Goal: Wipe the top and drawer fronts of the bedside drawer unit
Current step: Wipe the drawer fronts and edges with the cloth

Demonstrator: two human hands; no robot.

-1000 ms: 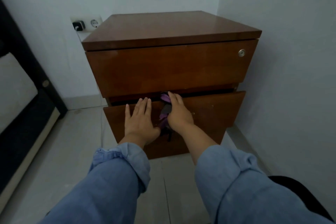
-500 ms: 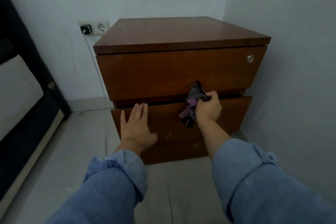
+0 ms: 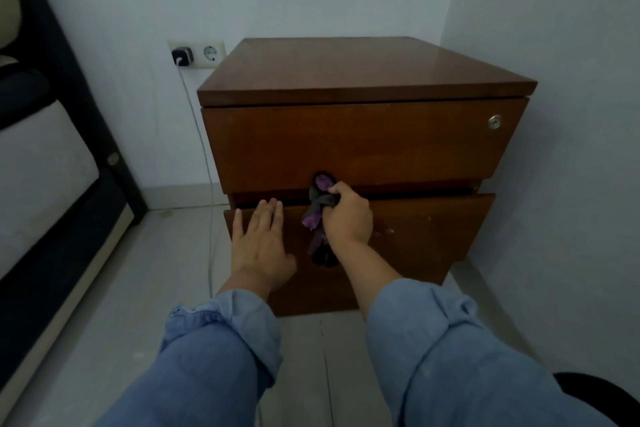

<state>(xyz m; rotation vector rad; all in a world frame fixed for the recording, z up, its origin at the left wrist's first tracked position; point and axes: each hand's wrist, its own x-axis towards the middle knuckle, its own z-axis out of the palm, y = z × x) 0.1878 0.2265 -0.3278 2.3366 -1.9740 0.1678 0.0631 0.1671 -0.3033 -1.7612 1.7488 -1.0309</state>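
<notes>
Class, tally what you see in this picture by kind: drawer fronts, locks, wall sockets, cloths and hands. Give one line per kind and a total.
Drawer fronts: 2 (upper, lower)
Locks: 1
Wall sockets: 2 (one with a charger, one free)
Cloths: 1
Hands: 2 (left hand, right hand)
Total: 8

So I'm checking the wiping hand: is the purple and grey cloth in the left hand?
No, the right hand grips the purple and grey cloth, while the left hand rests flat on the lower wooden drawer front.

1. No readable text shows anywhere: the drawer unit (image 3: 346,146) carries no label, brand or number.
2. The wall socket (image 3: 197,54) bears no legible marking either.
</notes>
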